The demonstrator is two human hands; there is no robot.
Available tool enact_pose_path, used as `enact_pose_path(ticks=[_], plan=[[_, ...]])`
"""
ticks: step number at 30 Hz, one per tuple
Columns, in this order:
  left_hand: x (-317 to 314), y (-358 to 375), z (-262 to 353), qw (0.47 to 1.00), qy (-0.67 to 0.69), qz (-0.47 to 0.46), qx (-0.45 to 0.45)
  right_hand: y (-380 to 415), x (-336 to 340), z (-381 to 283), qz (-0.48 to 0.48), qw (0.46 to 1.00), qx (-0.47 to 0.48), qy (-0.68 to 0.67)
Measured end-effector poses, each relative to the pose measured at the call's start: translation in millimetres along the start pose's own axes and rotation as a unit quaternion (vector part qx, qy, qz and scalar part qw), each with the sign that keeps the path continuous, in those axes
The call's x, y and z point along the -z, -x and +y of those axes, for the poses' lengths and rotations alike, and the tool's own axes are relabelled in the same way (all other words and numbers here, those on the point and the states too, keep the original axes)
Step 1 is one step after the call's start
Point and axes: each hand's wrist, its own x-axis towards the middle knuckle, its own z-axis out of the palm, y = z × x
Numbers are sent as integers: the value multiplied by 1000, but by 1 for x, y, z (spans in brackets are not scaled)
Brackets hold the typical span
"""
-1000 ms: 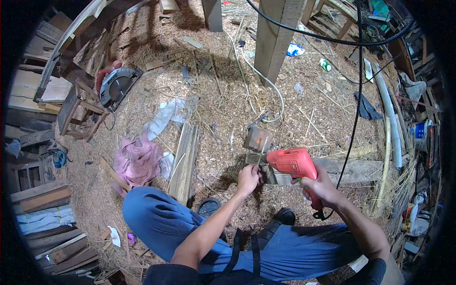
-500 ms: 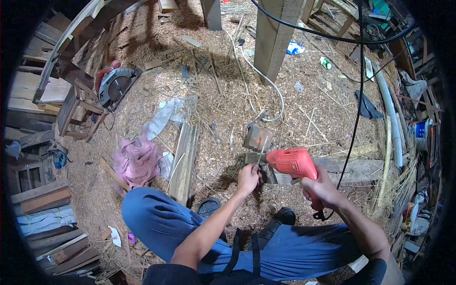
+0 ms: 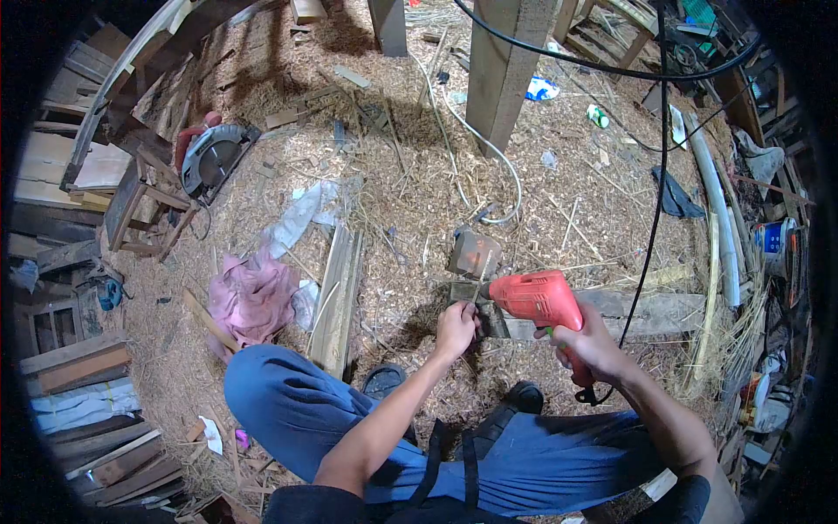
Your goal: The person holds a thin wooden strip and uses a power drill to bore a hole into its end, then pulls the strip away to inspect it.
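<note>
My right hand (image 3: 598,345) is wrapped around the handle of a red corded power drill (image 3: 539,298). The drill lies level, its nose pointing left. My left hand (image 3: 456,331) is closed just left of the drill's nose, fingertips pressed together beside a thin pale strip (image 3: 478,292); what they grip is too small to make out. Under the nose and fingertips is a dark block (image 3: 496,326), partly hidden. A rusty brown block (image 3: 475,253) sits just beyond them on the shavings.
A wooden plank (image 3: 642,313) lies right of the drill, another board (image 3: 336,301) to the left. Near a pink cloth (image 3: 252,297) lies plastic. A circular saw (image 3: 216,159) rests back left. A wooden post (image 3: 506,83) stands ahead; a black cable (image 3: 658,210) hangs at right.
</note>
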Motion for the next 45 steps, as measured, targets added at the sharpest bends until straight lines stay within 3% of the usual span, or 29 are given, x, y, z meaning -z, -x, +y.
enact_pose_path(ticks=[15,36,45], plan=[[-1,-2,-3,1000,-13,3,8,1,-3,0,8,1000,23,-7],[0,3,6,999,22,2,30,1,-22,-13,46,997,-27,59],[1,4,3,998,66,5,-13,1,-49,-11,105,990,48,83]])
